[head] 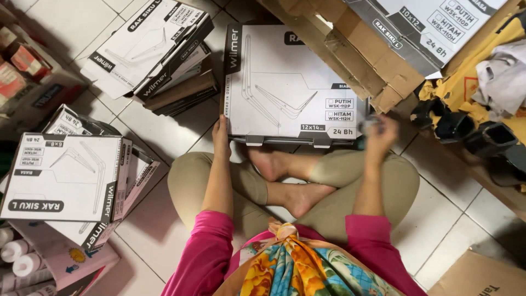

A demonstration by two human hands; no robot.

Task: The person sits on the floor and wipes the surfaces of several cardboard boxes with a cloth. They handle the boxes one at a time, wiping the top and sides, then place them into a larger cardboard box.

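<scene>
Head view looks straight down on a person sitting cross-legged on the tiled floor (164, 131), a flat white carton (296, 87) with a line drawing of a shelf bracket lying just past the feet. The left hand (221, 131) rests open-palmed along the carton's near left edge, steadying it. The right hand (381, 129) is at the near right corner, blurred with motion, fingers closed round something small and dark — a tape roll or tool perhaps, I cannot tell which. It looks to me like the closing or sealing of this carton's near edge is the step in hand. The next move, I'd judge, wants the left hand pressing firmly while the right works along that edge. Around them: a stack of like cartons (159, 49) beyond the left knee, another pile (66, 175) beside the left arm, and brown cardboard (361, 55) off to the right.
</scene>
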